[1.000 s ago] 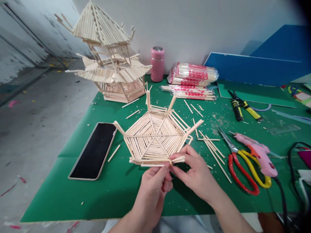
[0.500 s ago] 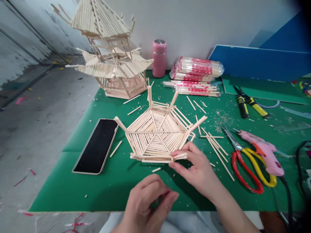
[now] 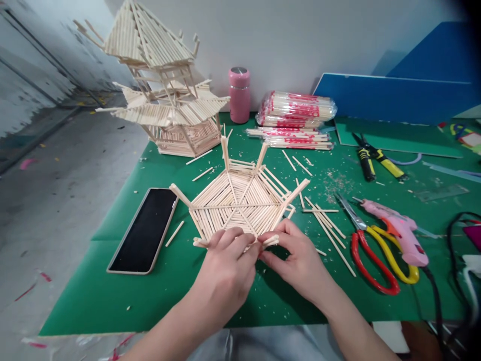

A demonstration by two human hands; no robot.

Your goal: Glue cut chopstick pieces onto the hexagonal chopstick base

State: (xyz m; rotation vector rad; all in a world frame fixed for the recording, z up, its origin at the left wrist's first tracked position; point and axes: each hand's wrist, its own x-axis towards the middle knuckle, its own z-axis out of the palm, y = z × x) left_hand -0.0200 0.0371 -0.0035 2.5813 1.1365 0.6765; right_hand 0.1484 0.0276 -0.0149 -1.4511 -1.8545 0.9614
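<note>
A hexagonal roof panel made of wooden sticks lies on the green mat in front of me. My left hand rests with curled fingers on the panel's near edge, pressing on the sticks there. My right hand pinches the panel's near right corner between thumb and fingers. Behind, at the left, stands a two-tier stick pagoda model.
A black phone lies left of the panel. Red-and-yellow scissors, a pink glue gun and yellow-handled pliers lie to the right. Wrapped chopstick packs, a pink bottle and blue boards line the back. Loose sticks are scattered.
My left hand drew back toward me with fingers pinched, then moved forward onto the panel's near edge. My right hand kept its hold on the near right corner.
</note>
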